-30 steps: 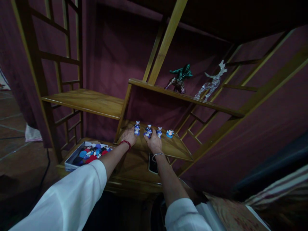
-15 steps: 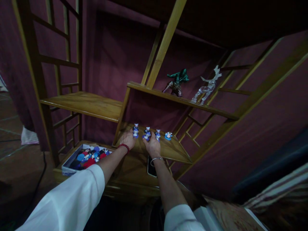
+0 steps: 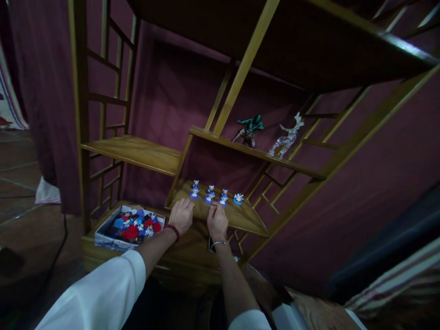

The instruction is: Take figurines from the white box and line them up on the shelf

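Note:
Small purple-and-white figurines on round bases stand in pairs on the lower wooden shelf: a left pair, a middle pair and a right pair. At the right end sits a figurine on a blue base. My left hand, with a red bead bracelet, is closed at the shelf's front edge, below the left pair and apart from it. Just under the right pair, my right hand has its fingers drawn together; no figurine shows in them. Whether its fingertips touch a base is unclear.
An open box full of mixed figurines sits at lower left. On the upper right shelf stand a green-and-brown figure and a clear deer figurine. Another shelf board lies left. My right wrist mostly hides a phone.
Both hands have drawn back toward me from the figurines, which stay standing on the shelf. My left hand let go of the left front figurine. The view has shifted slightly.

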`<action>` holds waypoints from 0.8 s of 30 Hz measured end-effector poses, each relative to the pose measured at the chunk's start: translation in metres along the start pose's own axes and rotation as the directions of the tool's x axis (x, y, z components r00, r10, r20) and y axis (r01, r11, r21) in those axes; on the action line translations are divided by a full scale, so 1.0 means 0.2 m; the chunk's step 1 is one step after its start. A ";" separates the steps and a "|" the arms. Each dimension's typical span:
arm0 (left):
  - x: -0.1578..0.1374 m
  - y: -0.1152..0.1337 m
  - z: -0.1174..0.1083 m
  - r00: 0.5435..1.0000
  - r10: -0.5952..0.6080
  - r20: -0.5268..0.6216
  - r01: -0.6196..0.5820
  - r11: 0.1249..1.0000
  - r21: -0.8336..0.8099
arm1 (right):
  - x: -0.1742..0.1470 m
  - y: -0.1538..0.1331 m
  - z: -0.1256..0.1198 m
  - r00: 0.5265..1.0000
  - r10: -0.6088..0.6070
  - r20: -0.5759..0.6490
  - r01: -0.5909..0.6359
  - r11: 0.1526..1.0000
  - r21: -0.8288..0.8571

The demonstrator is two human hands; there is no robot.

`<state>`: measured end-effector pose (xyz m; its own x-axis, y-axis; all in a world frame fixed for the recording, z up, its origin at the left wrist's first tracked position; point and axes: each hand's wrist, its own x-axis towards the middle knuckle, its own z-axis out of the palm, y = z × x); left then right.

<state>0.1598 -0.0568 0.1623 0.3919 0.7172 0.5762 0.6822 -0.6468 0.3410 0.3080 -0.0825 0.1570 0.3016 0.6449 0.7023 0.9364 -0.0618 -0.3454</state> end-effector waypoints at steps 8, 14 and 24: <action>-0.23 -0.04 0.02 0.975 0.217 -0.038 -0.218 0.976 -0.010 | -0.18 -0.10 -0.01 0.995 -0.069 -0.069 0.067 0.997 -0.035; -0.32 -0.02 -0.03 0.982 0.187 -0.022 -0.187 0.982 -0.008 | -0.36 -0.24 0.02 0.997 -0.061 -0.042 0.057 0.995 -0.078; -0.41 -0.10 -0.09 0.971 0.212 0.108 -0.223 0.970 0.099 | -0.50 -0.39 0.12 0.999 0.043 -0.008 -0.043 0.999 -0.021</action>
<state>0.1040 -0.1073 0.1214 0.5922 0.5872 0.5517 0.6352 -0.7615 0.1287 0.1999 -0.1244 0.0988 0.3428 0.6354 0.6919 0.9261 -0.1052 -0.3622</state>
